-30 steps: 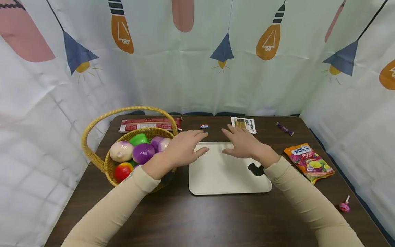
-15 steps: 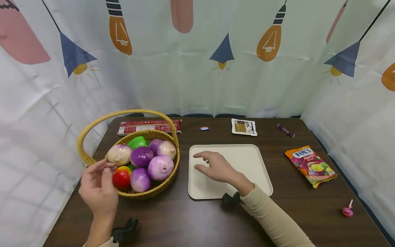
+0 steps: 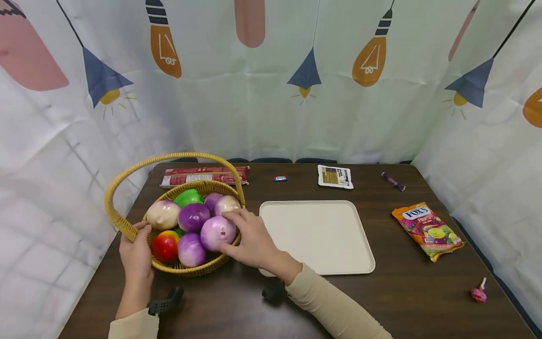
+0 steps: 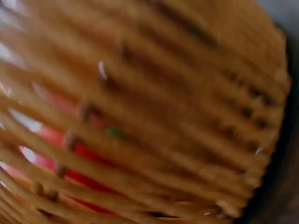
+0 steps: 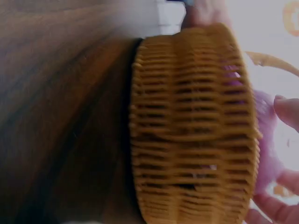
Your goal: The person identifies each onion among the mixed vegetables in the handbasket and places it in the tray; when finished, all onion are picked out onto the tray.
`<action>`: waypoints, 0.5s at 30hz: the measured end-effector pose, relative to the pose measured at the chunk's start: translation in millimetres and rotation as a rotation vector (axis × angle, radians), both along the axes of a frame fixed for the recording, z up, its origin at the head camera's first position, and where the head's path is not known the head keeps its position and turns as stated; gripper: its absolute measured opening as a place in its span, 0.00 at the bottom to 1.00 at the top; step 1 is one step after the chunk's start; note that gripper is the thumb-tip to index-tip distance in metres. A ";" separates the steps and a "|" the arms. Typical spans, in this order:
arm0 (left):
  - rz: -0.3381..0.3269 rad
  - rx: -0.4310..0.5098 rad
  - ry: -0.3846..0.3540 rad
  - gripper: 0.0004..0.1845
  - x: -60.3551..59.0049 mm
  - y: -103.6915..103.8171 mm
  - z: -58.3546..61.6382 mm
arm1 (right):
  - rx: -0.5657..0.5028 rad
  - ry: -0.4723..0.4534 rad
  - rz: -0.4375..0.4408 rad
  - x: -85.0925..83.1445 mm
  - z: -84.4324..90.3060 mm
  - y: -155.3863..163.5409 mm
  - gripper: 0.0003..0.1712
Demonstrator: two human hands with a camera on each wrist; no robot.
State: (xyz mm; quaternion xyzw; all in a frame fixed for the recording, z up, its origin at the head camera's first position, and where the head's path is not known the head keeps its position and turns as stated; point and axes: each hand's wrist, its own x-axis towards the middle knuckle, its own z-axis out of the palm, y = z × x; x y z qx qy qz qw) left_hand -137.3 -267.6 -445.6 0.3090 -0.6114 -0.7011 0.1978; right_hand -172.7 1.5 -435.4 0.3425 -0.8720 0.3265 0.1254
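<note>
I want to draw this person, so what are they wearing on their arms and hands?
Both arms have long, snug beige sleeves that end at the wrists. The left hand and right hand are bare, with no gloves or rings showing. A small black gadget sits under each wrist, likely the wrist cameras.

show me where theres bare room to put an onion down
The tray is bare. So is the table between tray and candy bag, and along the front edge. The basket is packed, with both hands at it.
</note>
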 end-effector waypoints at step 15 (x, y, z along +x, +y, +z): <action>0.052 -0.027 0.146 0.04 -7.7 -11.7 -20.1 | 0.066 0.103 -0.077 3.1 -2.6 -19.0 0.50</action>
